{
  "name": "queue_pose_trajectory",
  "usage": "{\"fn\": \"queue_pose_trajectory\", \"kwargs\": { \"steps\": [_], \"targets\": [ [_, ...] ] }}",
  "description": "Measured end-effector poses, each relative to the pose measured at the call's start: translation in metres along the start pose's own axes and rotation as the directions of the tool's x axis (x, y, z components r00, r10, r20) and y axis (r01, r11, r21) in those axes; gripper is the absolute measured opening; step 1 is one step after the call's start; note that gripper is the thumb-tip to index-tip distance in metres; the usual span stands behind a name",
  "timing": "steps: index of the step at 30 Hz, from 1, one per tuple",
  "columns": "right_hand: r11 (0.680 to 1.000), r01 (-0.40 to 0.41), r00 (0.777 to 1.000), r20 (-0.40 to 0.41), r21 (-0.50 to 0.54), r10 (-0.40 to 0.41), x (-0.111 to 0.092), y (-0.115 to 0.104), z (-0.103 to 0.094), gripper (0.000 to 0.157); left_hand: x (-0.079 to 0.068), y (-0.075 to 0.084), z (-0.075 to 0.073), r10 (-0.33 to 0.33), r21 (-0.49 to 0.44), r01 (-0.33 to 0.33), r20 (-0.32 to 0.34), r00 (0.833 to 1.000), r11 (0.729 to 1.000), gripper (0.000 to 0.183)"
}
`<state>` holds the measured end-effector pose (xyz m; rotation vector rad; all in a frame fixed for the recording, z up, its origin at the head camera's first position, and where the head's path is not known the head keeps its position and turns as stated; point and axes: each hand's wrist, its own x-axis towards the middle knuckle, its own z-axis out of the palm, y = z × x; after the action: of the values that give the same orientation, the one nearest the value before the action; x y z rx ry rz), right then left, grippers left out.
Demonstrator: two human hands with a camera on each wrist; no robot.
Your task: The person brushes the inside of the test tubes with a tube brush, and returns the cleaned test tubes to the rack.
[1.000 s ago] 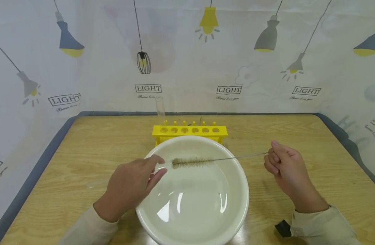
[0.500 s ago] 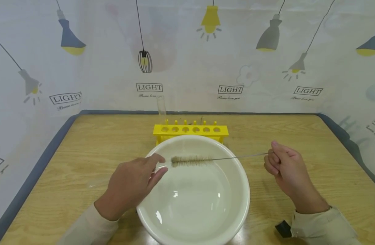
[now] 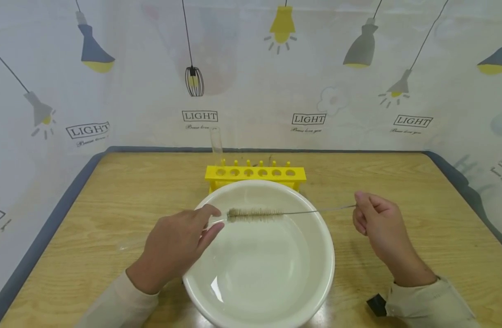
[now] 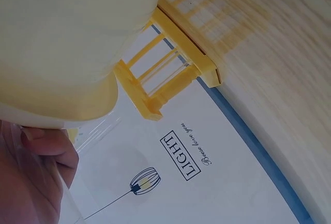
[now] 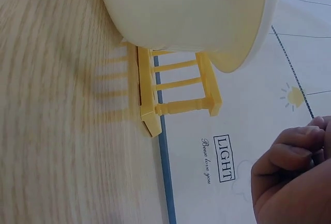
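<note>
In the head view, my left hand (image 3: 173, 248) grips a clear glass test tube (image 3: 214, 221) over the left side of the white basin (image 3: 328, 269). Its mouth points right, and a faint clear end shows beyond the hand on the left. My right hand (image 3: 380, 228) pinches the thin wire handle of a test tube brush (image 3: 256, 214), held level across the basin. The bristled tip sits right at the tube's mouth. In the right wrist view, the twisted wire (image 5: 294, 73) runs up from the curled fingers (image 5: 289, 151).
Behind the basin stands a yellow test tube rack (image 3: 255, 173), with a clear tube (image 3: 216, 141) upright in its leftmost hole. A small black object (image 3: 376, 305) lies by the right sleeve. The wooden table (image 3: 398, 173) ends at a lamp-printed cloth backdrop (image 3: 251, 82).
My right hand has shifted slightly left, bringing the brush tip up to the test tube's mouth. My left hand holds nearly still. Reflections in the basin have changed shape.
</note>
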<state>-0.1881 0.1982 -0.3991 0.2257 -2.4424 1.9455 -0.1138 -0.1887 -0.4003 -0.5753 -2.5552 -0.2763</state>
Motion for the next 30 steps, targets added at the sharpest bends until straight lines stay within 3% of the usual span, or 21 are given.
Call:
{"fn": "queue_pose_trajectory", "kwargs": {
  "steps": [5, 8, 14, 19, 25, 27, 30],
  "targets": [
    [0.997, 0.05, 0.999, -0.007, -0.051, -0.05, -0.001, 0.0, 0.001, 0.053, 0.0, 0.0, 0.0, 0.0, -0.004, 0.0, -0.003, 1.0, 1.0, 0.032],
    [0.989, 0.139, 0.99, 0.007, -0.042, -0.139, -0.001, 0.001, -0.001, 0.049, 0.001, 0.0, 0.001, -0.005, -0.003, 0.005, 0.005, 1.0, 1.0, 0.032],
    [0.937, 0.34, 0.94, 0.016, -0.075, -0.34, 0.0, 0.002, -0.006, 0.041, 0.001, 0.0, 0.0, -0.003, -0.001, 0.003, 0.007, 1.0, 1.0, 0.034],
    [0.908, 0.41, 0.911, -0.013, -0.083, -0.412, -0.002, 0.003, -0.01, 0.033, 0.0, 0.0, 0.0, -0.001, 0.001, 0.001, 0.007, 1.0, 1.0, 0.033],
    [0.874, 0.485, 0.874, 0.016, -0.039, -0.485, -0.004, 0.005, -0.011, 0.027, 0.0, 0.001, -0.001, -0.009, -0.007, 0.009, 0.015, 1.0, 1.0, 0.028],
    [0.876, 0.478, 0.878, 0.022, -0.057, -0.478, -0.005, 0.004, -0.009, 0.028, 0.0, 0.0, 0.0, -0.006, -0.007, 0.006, 0.011, 1.0, 1.0, 0.03],
    [0.908, 0.406, 0.914, 0.014, -0.105, -0.406, -0.006, 0.001, -0.006, 0.032, 0.001, 0.0, 0.0, 0.002, -0.008, -0.002, 0.004, 1.0, 1.0, 0.032]
  ]
}}
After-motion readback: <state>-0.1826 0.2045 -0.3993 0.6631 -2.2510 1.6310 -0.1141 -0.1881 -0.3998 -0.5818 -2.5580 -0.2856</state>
